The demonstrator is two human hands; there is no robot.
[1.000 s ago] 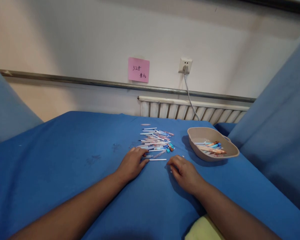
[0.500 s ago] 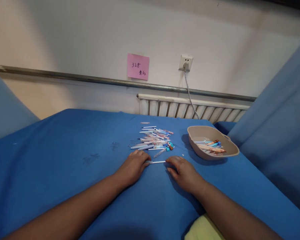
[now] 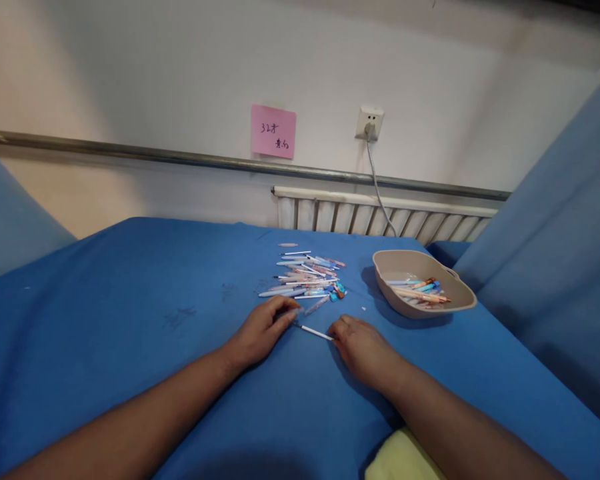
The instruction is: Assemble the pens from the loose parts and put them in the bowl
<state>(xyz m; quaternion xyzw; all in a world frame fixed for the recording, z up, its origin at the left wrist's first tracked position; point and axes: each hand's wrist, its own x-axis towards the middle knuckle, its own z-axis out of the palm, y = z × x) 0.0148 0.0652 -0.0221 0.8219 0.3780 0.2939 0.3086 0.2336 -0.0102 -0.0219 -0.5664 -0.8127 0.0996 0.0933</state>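
My right hand point(image 3: 363, 348) pinches one end of a thin white pen refill point(image 3: 317, 332), whose dark tip points left toward my other hand. The fingers of my left hand point(image 3: 263, 328) are closed together beside that tip; a small see-through piece shows at the fingertips, too blurred to name. Just beyond both hands lies a loose pile of pens and pen parts point(image 3: 307, 280), with white, pink, blue and clear pieces. Close to my left fingertips is a clear pinkish pen part point(image 3: 317, 305) on the cloth.
To the right stands a beige basket point(image 3: 463, 293) with several pens inside. A blue cloth point(image 3: 130, 320) covers the table. Yellow fabric point(image 3: 403, 457) lies under my right forearm. Behind are a white radiator point(image 3: 345, 213), a metal rail and a plugged-in cable.
The refill has tilted, its right end now nearer to me, and its dark tip has come into sight. My left fingertips have shifted slightly up and away from it.
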